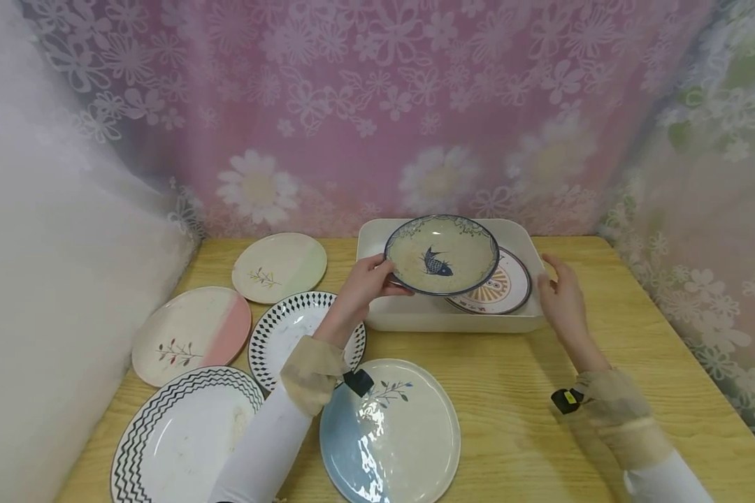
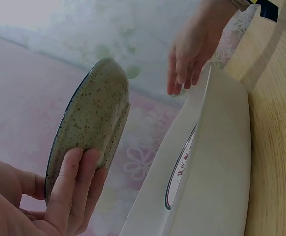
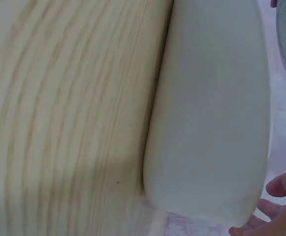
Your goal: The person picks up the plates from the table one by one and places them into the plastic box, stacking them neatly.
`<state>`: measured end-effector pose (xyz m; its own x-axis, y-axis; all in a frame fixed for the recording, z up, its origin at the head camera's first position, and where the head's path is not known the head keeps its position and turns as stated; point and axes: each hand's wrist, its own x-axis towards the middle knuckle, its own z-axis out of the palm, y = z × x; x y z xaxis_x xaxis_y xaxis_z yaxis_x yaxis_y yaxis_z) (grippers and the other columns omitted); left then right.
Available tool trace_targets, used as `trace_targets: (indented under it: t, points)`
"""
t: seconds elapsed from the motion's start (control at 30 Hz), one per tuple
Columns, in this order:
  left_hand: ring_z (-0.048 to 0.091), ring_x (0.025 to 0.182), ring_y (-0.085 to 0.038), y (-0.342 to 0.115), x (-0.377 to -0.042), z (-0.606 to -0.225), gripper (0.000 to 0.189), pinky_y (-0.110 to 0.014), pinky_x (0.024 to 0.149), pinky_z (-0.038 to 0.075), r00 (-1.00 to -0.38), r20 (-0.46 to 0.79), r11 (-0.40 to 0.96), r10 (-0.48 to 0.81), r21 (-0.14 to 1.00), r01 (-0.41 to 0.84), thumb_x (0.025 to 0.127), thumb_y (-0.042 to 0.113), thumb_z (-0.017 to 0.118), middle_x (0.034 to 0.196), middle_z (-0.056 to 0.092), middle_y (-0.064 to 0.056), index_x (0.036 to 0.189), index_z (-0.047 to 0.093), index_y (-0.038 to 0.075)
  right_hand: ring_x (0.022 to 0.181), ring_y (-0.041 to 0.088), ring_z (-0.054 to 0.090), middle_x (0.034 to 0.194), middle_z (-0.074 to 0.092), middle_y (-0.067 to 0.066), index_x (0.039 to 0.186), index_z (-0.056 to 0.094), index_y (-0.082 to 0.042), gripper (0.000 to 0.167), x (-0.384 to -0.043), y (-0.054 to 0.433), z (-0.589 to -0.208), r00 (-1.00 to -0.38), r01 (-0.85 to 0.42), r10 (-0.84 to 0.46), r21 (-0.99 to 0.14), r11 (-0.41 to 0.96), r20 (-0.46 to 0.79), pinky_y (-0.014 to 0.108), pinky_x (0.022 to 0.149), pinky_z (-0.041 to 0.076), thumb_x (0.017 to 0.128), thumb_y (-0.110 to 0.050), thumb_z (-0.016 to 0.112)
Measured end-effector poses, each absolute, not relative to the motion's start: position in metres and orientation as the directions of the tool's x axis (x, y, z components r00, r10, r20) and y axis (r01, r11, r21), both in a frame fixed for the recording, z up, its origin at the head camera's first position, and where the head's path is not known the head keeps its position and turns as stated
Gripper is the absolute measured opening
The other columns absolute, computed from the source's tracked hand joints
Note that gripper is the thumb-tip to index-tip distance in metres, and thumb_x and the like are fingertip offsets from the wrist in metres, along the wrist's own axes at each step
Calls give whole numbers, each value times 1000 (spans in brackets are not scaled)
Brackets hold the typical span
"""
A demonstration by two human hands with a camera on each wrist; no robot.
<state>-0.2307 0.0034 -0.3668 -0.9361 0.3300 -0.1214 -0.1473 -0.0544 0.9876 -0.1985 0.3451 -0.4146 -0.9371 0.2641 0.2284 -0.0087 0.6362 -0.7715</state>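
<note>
My left hand (image 1: pixel 370 283) grips the left edge of a round plate (image 1: pixel 440 255) with a dark blue rim and a blue fish painted in its middle. In the left wrist view the plate's speckled underside (image 2: pixel 96 108) shows, the fingers spread beneath it. The fish plate is held above a white rectangular bin (image 1: pixel 453 323). Inside the bin lies a white plate (image 1: pixel 509 286) with an orange pattern and dark rim, partly hidden by the fish plate. At the bin's right end is my right hand (image 1: pixel 561 297), fingers loosely extended beside the rim, holding nothing.
On the wooden table (image 1: pixel 516 419) left of the bin lie a green-edged plate (image 1: pixel 283 265), a pink-edged plate (image 1: pixel 195 328), a diamond-rimmed plate (image 1: pixel 289 318) and a zigzag-rimmed plate (image 1: pixel 182 433). A blue-and-cream plate (image 1: pixel 409 433) lies in front. Floral curtains (image 1: pixel 352 140) hang behind.
</note>
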Motion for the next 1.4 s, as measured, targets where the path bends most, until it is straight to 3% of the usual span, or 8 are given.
trace_targets:
  t: [0.2, 0.5, 0.67, 0.83, 0.97, 1.17, 1.4]
  points:
    - [73, 67, -13, 18, -243, -362, 31, -36, 97, 56, -925, -152, -41, 349, 983, -177, 108, 11, 42, 93, 74, -21, 124, 62, -7, 143, 56, 25, 153, 28, 39, 149, 30, 16, 49, -206, 350, -423, -963, -6, 180, -679, 734, 203, 64, 118, 22, 105, -3, 36]
    - [71, 60, -11, 44, -263, -355, 30, -38, 104, 51, -898, -214, 58, 383, 976, -208, 107, 10, 42, 73, 67, -7, 122, 60, -10, 141, 59, 23, 152, 22, 45, 151, 17, 19, 55, -207, 354, -435, -973, 6, 150, -631, 775, 175, 65, 117, 20, 105, -1, 38]
    - [70, 59, -11, 62, -273, -360, 24, -41, 114, 41, -893, -237, 128, 382, 971, -203, 107, 11, 44, 70, 65, -6, 104, 59, -7, 140, 60, 24, 150, 22, 46, 153, 14, 17, 57, -207, 353, -433, -974, 19, 156, -630, 776, 162, 66, 116, 21, 105, -2, 38]
    - [75, 73, -26, 75, -277, -369, 25, -44, 115, 39, -898, -247, 176, 363, 965, -194, 108, 13, 46, 78, 65, -10, 94, 58, -4, 140, 59, 25, 151, 24, 45, 154, 12, 14, 58, -209, 350, -433, -976, 30, 158, -629, 777, 148, 65, 117, 21, 105, -3, 38]
    - [74, 89, -35, 81, -275, -376, 29, -43, 114, 41, -903, -260, 218, 343, 957, -192, 107, 14, 47, 83, 64, -12, 84, 57, 1, 140, 59, 25, 151, 24, 45, 155, 12, 14, 59, -210, 348, -434, -976, 37, 161, -622, 782, 145, 65, 117, 20, 105, -4, 39]
    - [74, 91, -34, 86, -273, -383, 36, -36, 99, 54, -896, -281, 263, 343, 945, -195, 107, 13, 48, 83, 63, -12, 71, 49, 9, 138, 60, 29, 148, 27, 45, 154, 15, 15, 60, -208, 347, -435, -970, 51, 184, -607, 793, 158, 67, 114, 24, 104, -3, 42]
    - [75, 86, -31, 89, -273, -385, 23, -33, 93, 57, -895, -296, 308, 334, 931, -193, 106, 11, 48, 87, 67, -16, 93, 61, -3, 139, 59, 28, 150, 26, 45, 155, 12, 13, 61, -208, 349, -435, -971, 73, 197, -610, 789, 138, 67, 115, 23, 105, -5, 42]
